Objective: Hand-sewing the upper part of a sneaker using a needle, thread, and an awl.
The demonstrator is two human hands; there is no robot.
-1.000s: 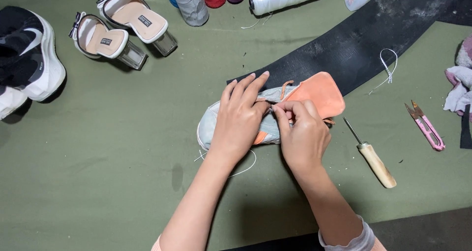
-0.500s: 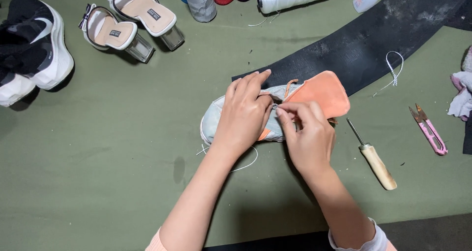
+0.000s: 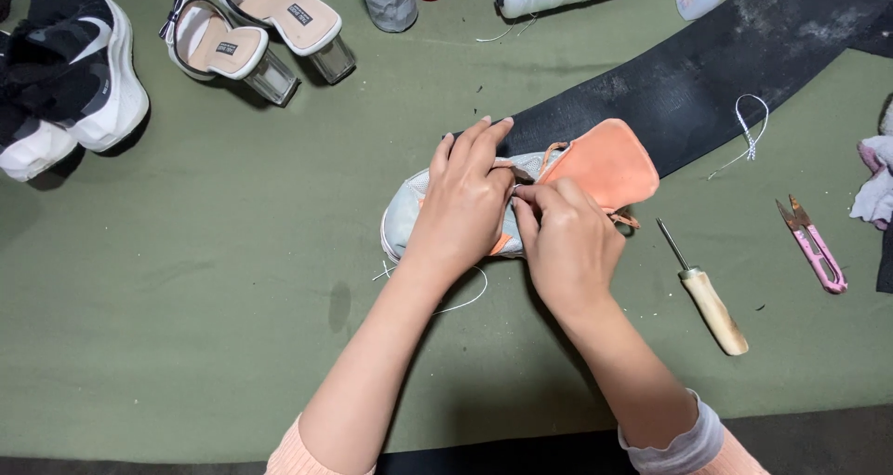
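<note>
Far left on the green tabletop (image 3: pixel 214 345) sits a black-and-white sneaker (image 3: pixel 70 70), and next to it a pair of clear-heeled sandals (image 3: pixel 256 33), both well clear of your work. Leave them there; you want that open space for your elbows.

Now the middle: the grey-and-orange shoe (image 3: pixel 595 163) lies on its side just in front of the curved black strip (image 3: pixel 707 75), toe end pointing left. Your left hand (image 3: pixel 465 200) is spread flat over the grey upper, fingers (image 3: pixel 479 145) extended and pressing down, closed on nothing, simply pinning the shoe. Keep that pressure even so the shoe doesn't roll while you work the seam.

Your right hand (image 3: pixel 567 242) is touching the left at the collar, its fingers (image 3: pixel 530 196) pinched tightly together on something small. It looks like a needle or the thread end, but it is too small to tell. A white thread (image 3: pixel 465 294) trails out below your left wrist; keep it from snagging under your forearm and draw in line with the seam rather than across it.

Further right, the wooden-handled awl (image 3: pixel 707 294) lies near your right wrist, point toward the shoe, so mind your hand when you draw back. The pink thread snips (image 3: pixel 817 247) rest beyond it, within reach.
</note>
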